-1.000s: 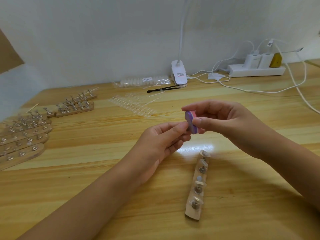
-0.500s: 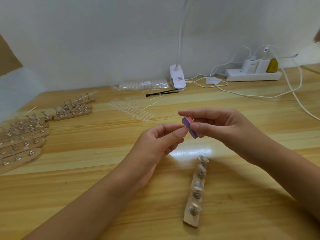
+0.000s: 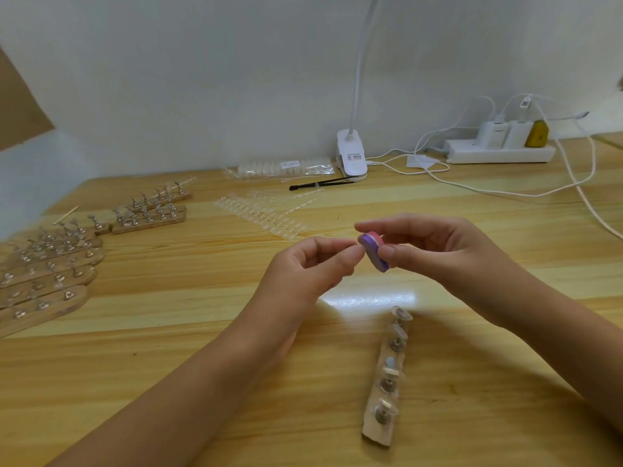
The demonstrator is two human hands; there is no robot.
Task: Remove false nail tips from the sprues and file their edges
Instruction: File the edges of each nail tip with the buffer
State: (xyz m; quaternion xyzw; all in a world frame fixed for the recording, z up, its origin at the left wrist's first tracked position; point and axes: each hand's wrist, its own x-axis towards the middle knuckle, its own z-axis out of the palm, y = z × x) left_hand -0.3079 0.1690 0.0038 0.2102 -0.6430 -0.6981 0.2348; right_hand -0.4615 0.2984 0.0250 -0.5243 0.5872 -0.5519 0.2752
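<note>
Wooden tabletop [image 3: 168,332] carries everything. Along its left edge sits a fan of wooden holder strips [image 3: 43,284] w/ metal stands. Toward the back edge, approx. centre, clear sprues [image 3: 259,214] lie flat w/ tips on them. Near the front edge, right of centre, is one single holder strip [image 3: 387,375], several tips seated on its stands.

Both hands are raised over the middle of the tabletop. Right hand [image 3: 435,251] grips a small pink-and-purple file block [image 3: 372,252] btwn thumb and fingers. Left hand [image 3: 310,271] has thumb and forefinger pinched together right against the block's purple face, other fingers curled. Prob. a nail tip sits in that pinch, but it's too small and clear to make out.

Handling, by judgement:
- **Nail tip:** thin clear plastic, next to no weight, springy and smooth, so it could slip or ping away. It might crack if squeezed hard across its curve. Best pinched by the sides near the base, w/ the edge to be filed left exposed and light pressure only.
- **File block:** looks light, gritty and easy to grip by its long sides.
- **Sprues:** thin, prob. brittle; better to twist tips off at the joint than pull.
</note>
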